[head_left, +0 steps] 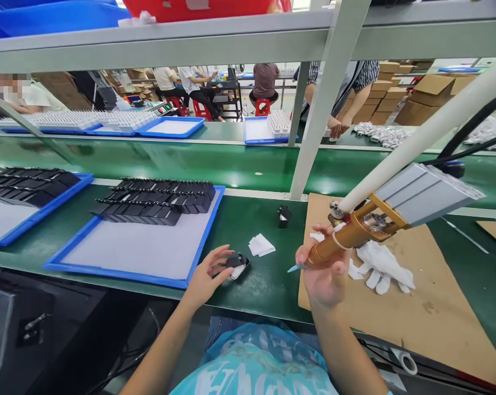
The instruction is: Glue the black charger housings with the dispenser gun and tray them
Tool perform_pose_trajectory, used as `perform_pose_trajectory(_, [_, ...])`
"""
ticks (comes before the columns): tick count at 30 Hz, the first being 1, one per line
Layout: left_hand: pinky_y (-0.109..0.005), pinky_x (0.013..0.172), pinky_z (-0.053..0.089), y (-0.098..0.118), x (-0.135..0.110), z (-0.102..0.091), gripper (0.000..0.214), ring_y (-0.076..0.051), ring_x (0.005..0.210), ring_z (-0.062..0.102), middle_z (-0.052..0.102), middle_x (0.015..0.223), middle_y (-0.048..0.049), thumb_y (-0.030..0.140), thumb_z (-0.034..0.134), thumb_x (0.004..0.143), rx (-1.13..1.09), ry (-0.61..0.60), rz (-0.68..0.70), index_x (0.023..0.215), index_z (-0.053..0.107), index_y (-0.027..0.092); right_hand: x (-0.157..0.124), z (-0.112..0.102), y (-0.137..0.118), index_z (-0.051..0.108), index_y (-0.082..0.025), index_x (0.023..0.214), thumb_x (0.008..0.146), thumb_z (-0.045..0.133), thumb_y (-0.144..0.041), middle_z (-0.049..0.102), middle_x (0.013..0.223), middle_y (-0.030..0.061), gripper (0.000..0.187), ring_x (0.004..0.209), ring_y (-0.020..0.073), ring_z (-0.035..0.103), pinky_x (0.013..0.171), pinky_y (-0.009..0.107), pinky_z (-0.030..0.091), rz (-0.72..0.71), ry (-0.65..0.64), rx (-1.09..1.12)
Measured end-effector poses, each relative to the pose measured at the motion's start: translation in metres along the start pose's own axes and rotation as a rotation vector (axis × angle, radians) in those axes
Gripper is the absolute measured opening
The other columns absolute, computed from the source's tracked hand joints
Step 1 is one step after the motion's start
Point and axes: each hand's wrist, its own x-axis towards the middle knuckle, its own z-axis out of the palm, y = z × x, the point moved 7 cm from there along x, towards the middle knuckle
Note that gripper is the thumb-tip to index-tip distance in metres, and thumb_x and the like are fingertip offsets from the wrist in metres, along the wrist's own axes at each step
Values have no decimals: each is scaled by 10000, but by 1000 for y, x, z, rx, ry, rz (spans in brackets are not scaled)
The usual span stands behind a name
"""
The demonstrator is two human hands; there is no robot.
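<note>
My left hand (207, 275) has its thumb and fingertips at the left side of a small black case (240, 264), which rests on the green bench and shows a pale inner face. Its fingers are bent around that edge. My right hand (324, 277) is wrapped round a gold-brown cylindrical tool (337, 241) with a pale blue tapered nozzle (293, 269). The nozzle points left and down, apart from the case. Folded white paper (261, 245) lies between my hands. Another small black case (284, 216) stands farther back.
A blue-rimmed tray (149, 277) with rows of black cases (157, 200) is at left. A white pole (416, 142) slants down to the tool. Brown cardboard (433, 323) lies at right under a white glove (385, 267). A metal post (320, 109) rises ahead; people work beyond.
</note>
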Motion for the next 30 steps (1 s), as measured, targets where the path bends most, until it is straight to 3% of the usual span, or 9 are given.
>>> perform_pose_trajectory(5, [-423, 999, 520, -1, -2, 2, 301, -252, 1171, 623, 657, 1259, -101, 423, 555, 902, 55, 167, 96, 1064, 694, 211, 0, 15, 6, 452, -335, 1109, 812, 516, -619, 506, 1216, 65, 416, 515, 83, 479, 438, 293, 415, 34, -1, 6])
perform_pose_trajectory(9, [-446, 1046, 467, 10, -4, 17, 450, -269, 1201, 601, 634, 1309, -88, 404, 685, 812, 313, 132, 182, 1224, 616, 238, 0, 33, 8, 428, -328, 1100, 825, 546, -573, 511, 1208, 49, 386, 505, 72, 501, 421, 276, 408, 37, -42, 102])
perform_pose_trajectory(12, [-420, 929, 518, 10, -2, 22, 402, -265, 1039, 667, 713, 1108, -74, 405, 707, 788, 422, 154, 147, 1130, 613, 217, 0, 44, 8, 432, -315, 1088, 840, 552, -544, 523, 1161, 39, 358, 492, 65, 512, 399, 258, 392, 27, -48, 148])
perform_pose_trajectory(14, [-376, 824, 539, 10, -1, 25, 315, -244, 916, 690, 731, 992, -49, 415, 671, 817, 443, 144, 118, 1053, 609, 217, 1, 50, 9, 434, -304, 1072, 850, 539, -547, 536, 1128, 37, 346, 480, 59, 506, 386, 245, 376, 33, -48, 154])
perform_pose_trajectory(17, [-320, 738, 537, 14, -3, 30, 324, -208, 813, 694, 734, 947, -19, 423, 650, 835, 412, 94, 111, 1086, 581, 231, 2, 62, 11, 425, -294, 1071, 853, 507, -586, 556, 1102, 44, 374, 462, 55, 486, 377, 242, 367, 64, -80, 122])
perform_pose_trajectory(20, [-327, 791, 534, 18, -3, 31, 338, -208, 875, 692, 728, 1019, -25, 403, 653, 839, 402, 101, 140, 1126, 572, 244, 4, 67, 13, 407, -307, 1138, 837, 510, -613, 557, 1099, 48, 441, 458, 61, 486, 377, 247, 367, 69, -91, 91])
perform_pose_trajectory(25, [-397, 950, 498, 10, 10, 28, 368, -242, 1091, 637, 671, 1174, -65, 330, 644, 849, 436, 98, 179, 1199, 563, 249, 8, 47, 12, 431, -312, 1143, 874, 533, -491, 559, 1130, 38, 339, 568, 93, 567, 505, 279, 449, -14, -10, -44])
perform_pose_trajectory(28, [-419, 961, 500, 5, 18, 28, 403, -249, 1110, 630, 658, 1193, -66, 323, 641, 852, 436, 63, 159, 1239, 549, 263, 14, 15, 14, 415, -310, 1258, 863, 609, -375, 591, 1122, 47, 444, 823, 166, 638, 755, 352, 518, -43, 119, -322])
perform_pose_trajectory(30, [-423, 975, 496, 9, 21, 31, 416, -252, 1131, 626, 657, 1213, -63, 312, 642, 852, 425, 42, 167, 1253, 541, 271, 20, -9, 18, 382, -306, 1340, 852, 639, -336, 593, 1164, 63, 552, 994, 198, 632, 913, 399, 493, -26, 175, -439])
